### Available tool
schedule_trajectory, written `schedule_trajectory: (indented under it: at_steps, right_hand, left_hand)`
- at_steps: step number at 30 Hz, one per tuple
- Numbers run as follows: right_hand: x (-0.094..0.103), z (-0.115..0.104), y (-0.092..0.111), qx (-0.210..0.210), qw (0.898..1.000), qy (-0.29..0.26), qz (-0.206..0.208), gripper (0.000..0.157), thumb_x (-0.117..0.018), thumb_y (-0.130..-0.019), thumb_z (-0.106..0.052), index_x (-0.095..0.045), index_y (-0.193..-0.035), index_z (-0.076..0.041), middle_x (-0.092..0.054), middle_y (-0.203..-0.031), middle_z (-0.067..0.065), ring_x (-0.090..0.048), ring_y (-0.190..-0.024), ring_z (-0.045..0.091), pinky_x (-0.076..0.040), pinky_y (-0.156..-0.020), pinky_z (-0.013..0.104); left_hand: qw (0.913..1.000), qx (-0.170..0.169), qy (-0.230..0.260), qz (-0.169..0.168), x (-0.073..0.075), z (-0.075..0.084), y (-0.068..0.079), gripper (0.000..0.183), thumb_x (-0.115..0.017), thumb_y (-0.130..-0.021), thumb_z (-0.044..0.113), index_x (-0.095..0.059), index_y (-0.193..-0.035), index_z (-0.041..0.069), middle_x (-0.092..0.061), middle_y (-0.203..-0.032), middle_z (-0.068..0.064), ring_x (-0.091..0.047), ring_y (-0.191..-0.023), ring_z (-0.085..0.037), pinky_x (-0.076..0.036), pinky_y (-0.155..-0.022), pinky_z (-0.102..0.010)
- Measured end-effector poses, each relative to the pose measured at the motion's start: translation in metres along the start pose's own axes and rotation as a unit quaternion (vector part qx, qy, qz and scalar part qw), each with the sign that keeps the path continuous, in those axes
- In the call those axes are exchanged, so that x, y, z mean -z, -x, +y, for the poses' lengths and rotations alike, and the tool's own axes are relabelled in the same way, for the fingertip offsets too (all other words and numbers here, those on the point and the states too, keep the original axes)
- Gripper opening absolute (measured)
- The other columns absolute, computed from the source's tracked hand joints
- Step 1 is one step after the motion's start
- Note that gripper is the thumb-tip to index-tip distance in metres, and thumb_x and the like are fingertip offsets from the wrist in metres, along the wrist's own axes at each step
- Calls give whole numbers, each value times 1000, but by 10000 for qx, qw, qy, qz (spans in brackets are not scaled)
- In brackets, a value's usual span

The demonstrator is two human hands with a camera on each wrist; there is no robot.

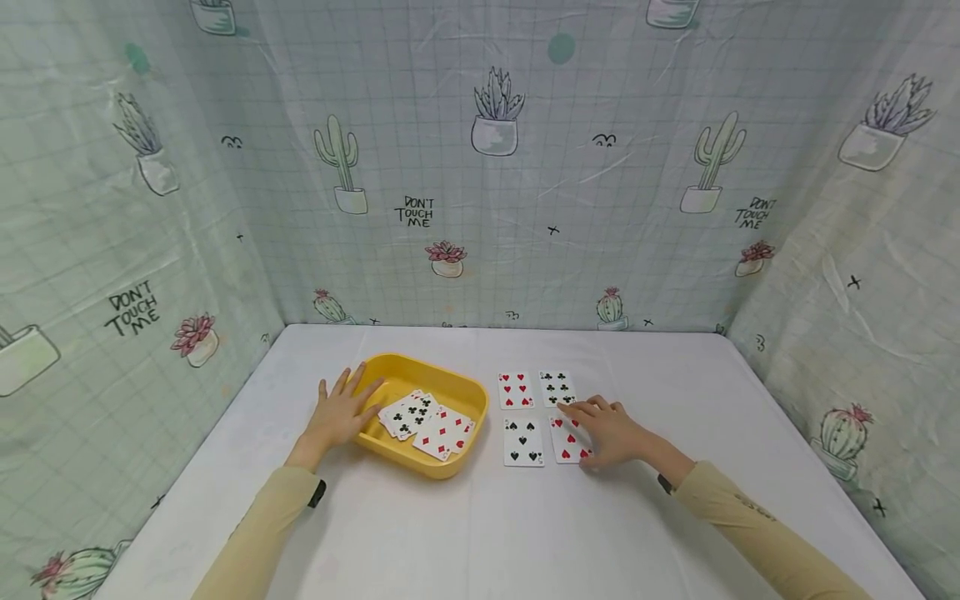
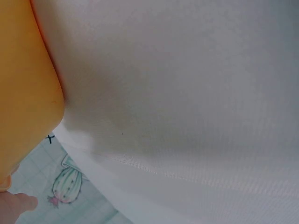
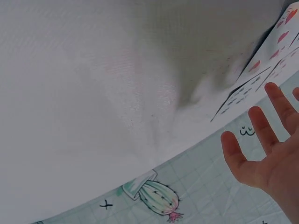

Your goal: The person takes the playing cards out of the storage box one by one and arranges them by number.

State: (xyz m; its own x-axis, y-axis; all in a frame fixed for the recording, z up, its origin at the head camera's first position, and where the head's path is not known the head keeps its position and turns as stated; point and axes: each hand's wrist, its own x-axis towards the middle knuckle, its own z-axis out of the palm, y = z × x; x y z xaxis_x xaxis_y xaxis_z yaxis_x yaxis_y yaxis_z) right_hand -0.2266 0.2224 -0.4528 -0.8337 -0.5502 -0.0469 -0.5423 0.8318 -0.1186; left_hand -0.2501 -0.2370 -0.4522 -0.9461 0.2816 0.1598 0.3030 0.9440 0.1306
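Your left grip [image 1: 341,415] is spread at the left rim of the yellow tray [image 1: 442,469], fingertips reaching over it; how hard it presses, you cannot tell. Just right of that grip, inside the tray, lie loose cards, a clubs card [image 1: 408,419] and a diamonds card [image 1: 437,435] uppermost. Your right grip [image 1: 611,433] is spread, its fingers and thumb spanning the right side of a hearts card [image 1: 564,437] and partly covering it. The six of clubs [image 1: 557,387] lies just beyond that grip, the six of hearts [image 1: 516,391] farther left, the five of spades [image 1: 522,443] to its left, with narrow gaps between cards. A strip of white bench [image 1: 420,533] separates tray from cards; more stretches nearer than both grips and from the right one to the bench's right edge. The bench's left edge runs nearer your left grip. Beyond both grips, the backdrop [image 1: 555,167] reads "DON'T TOUCH ME"; the marks on your right sleeve [image 1: 720,500] are too small to read.
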Motion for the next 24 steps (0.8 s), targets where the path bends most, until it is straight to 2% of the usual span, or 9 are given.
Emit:
schedule_trajectory:
  at_steps: [14, 24]
  right_hand:
    - [15, -21, -13, 437, 9977, -218, 467, 79, -66, -72, -36, -29, -140, -20, -45, -132, 3, -37, -115, 22, -36, -83, 46]
    - [27, -36, -25, 730, 9939, -240, 797, 77, -65, -74, -35, -30, -139, -16, -46, -130, 5, -40, -114, 26, -37, -85, 50]
  left_hand:
    - [10000, 22, 40, 17, 0, -1, 0, 51, -45, -90, 37, -37, -136, 16, -17, -148, -18, -16, -132, -45, -5, -99, -71]
    - [9999, -50, 65, 132, 0, -1, 1, 50, -46, -90, 34, -39, -136, 16, -19, -147, -18, -19, -132, -45, -8, -99, -71]
